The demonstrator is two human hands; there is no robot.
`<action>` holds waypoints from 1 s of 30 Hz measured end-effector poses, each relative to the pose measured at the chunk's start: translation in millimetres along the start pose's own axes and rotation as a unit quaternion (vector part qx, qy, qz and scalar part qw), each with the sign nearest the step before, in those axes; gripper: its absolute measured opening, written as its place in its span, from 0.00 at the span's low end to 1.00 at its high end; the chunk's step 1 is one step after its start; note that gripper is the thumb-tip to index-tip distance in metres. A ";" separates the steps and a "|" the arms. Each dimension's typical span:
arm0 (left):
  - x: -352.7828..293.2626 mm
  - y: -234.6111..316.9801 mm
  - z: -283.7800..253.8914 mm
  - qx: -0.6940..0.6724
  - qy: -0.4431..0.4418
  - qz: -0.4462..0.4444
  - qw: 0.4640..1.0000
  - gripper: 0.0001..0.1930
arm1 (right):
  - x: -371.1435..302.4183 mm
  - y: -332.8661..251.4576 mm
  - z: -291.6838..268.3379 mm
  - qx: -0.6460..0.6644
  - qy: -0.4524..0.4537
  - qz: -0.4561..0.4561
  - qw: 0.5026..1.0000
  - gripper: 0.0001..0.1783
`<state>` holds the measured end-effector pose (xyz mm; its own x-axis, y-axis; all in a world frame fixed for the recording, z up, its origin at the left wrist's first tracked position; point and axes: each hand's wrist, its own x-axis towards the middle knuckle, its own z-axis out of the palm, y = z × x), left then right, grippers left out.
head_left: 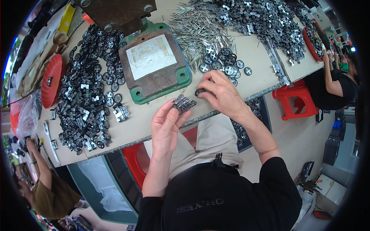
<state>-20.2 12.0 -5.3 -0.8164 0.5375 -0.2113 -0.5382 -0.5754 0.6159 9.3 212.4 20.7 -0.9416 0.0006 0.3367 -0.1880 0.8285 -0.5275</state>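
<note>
- Left hand (166,124): fingers pinch a small grey metal frame (183,103) over the surface's (146,119) near edge.
- Right hand (222,93): fingers grip a black wheel (199,92), just right of the frame.

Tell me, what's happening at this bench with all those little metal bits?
A person sits at a workbench. The left hand holds a small grey metal part in its fingers, just above the bench edge. The right hand pinches a small black wheel beside a cluster of wheels. A green-based press plate lies behind them, a heap of assembled pieces to the left.
</note>
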 end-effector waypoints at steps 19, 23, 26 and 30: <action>-1.2 -4.6 7.2 0.022 0.014 0.017 1.000 0.13 | -17.2 -38.5 12.8 0.397 0.133 0.198 0.886 0.09; -1.9 -7.4 9.1 0.025 0.030 0.031 0.999 0.13 | -19.1 -39.0 18.5 0.161 0.197 0.053 0.966 0.11; -2.9 -6.1 9.4 0.079 0.036 0.074 0.994 0.13 | -19.7 -41.4 19.0 0.156 0.206 0.035 0.965 0.12; 0.2 4.3 0.4 0.094 0.007 0.027 0.995 0.14 | -18.9 -22.8 2.3 0.237 0.111 0.013 0.965 0.13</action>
<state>-22.6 9.8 -2.5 -0.8465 0.4999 -0.1831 -0.4456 -0.4773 0.7574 30.7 192.2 24.6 -0.8749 0.1808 0.4493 -0.3214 0.4773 -0.8179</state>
